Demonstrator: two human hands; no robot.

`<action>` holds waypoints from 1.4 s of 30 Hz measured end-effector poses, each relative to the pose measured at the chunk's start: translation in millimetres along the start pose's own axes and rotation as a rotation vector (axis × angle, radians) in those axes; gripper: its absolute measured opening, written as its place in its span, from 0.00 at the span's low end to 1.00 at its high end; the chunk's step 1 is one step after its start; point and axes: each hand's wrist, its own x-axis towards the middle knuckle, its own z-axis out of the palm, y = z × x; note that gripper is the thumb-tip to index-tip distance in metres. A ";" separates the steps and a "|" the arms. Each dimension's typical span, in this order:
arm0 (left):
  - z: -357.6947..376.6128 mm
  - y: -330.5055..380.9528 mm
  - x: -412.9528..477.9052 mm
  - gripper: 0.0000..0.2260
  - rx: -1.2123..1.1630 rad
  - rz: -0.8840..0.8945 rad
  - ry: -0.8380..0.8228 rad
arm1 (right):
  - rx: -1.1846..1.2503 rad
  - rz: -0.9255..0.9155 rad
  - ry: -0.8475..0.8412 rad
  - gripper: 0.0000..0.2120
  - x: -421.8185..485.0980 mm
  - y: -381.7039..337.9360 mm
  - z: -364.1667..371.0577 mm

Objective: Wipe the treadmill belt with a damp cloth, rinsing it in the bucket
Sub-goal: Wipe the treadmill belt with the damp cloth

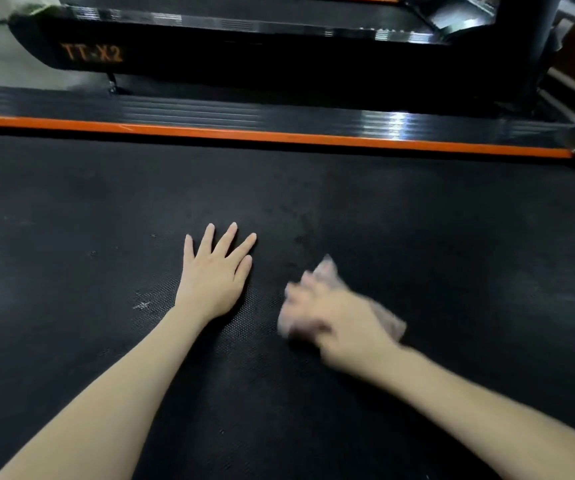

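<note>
Near the middle of the black textured treadmill belt (pixel 417 220), the pale crumpled cloth (pixel 391 323) lies under your right hand (pixel 341 317), whose grip is too blurred to tell. Your left hand (pixel 215 271) presses spread flat, likely bracing you. An orange side strip (pixel 279 136) runs beyond.

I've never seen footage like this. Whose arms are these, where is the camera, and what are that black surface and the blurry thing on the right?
There is no robot here. A person wears one camera on the head, so you look down along their own bare arms. The black textured surface is a treadmill belt, edged by an orange strip. A second treadmill, marked TT-X2, stands behind. The left hand rests flat on the belt with its fingers spread, holding nothing. The right hand is on a pale cloth against the belt; blur hides whether its fingers curl round it. A few pale specks lie left of the left hand. No bucket shows.
</note>
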 end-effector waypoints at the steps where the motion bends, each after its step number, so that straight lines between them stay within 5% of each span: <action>1: -0.3 -0.9 1.4 0.22 -0.006 -0.001 0.002 | 0.012 -0.149 -0.058 0.18 -15.6 -11.0 7.6; 3: -0.7 -1.6 2.9 0.22 -0.020 -0.013 0.006 | 0.054 -0.303 -0.121 0.20 -16.2 -6.2 4.5; 5: -1.7 -2.2 5.4 0.21 -0.017 -0.030 0.024 | 0.089 -0.271 -0.180 0.25 16.3 15.8 -10.9; 10: -2.7 -6.3 37.3 0.21 -0.008 -0.039 0.044 | 0.066 0.375 0.216 0.18 119.9 84.9 -28.2; 12: -2.3 -7.1 56.0 0.22 0.006 -0.064 0.019 | 0.021 0.430 0.252 0.17 127.9 85.1 -20.1; 18: 6.1 -5.5 92.7 0.22 0.040 -0.076 0.004 | 0.114 -0.074 -0.055 0.25 76.5 64.6 -0.8; 27: 13.4 -8.4 95.2 0.24 0.021 -0.085 -0.010 | 0.051 0.412 0.172 0.22 213.4 145.2 -30.2; 34: 9.2 -3.6 92.2 0.23 0.020 -0.091 -0.015 | -0.061 0.015 0.035 0.19 135.5 113.3 -18.2; 42: 9.7 -8.5 93.2 0.24 0.005 -0.081 -0.012 | -0.067 0.198 0.155 0.18 239.7 140.7 -22.9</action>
